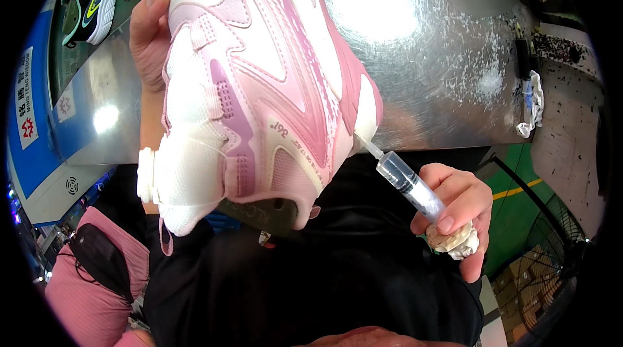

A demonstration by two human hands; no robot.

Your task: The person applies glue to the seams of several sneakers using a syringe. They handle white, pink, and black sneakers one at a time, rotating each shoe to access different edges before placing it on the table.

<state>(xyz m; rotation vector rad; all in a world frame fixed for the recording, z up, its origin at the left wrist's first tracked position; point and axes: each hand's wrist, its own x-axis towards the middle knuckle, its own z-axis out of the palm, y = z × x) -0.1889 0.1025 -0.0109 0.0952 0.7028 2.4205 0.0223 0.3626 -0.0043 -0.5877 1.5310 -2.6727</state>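
A pink and white sneaker point(272, 81) is tilted on its side in front of me, toe end up and heel end toward me. My left hand point(149, 39) is closed on its forward part, with the thumb showing on the upper and the other fingers partly hidden behind it. My right hand point(457, 201) grips a clear syringe point(403, 178) holding something clear to whitish. Its narrow tip meets the seam by the heel of the sole. A crumpled off-white wad point(457, 241) is wrapped around the syringe's plunger end, against my palm.
A shiny metal worktable point(448, 55) has white flecks at right. Near its right edge lie a second syringe point(527, 91) and a white crumpled cloth point(535, 104). A dark sneaker point(97, 0) stands far left. A pink-clothed person point(91, 275) is at lower left, a black fan point(545, 263) at lower right.
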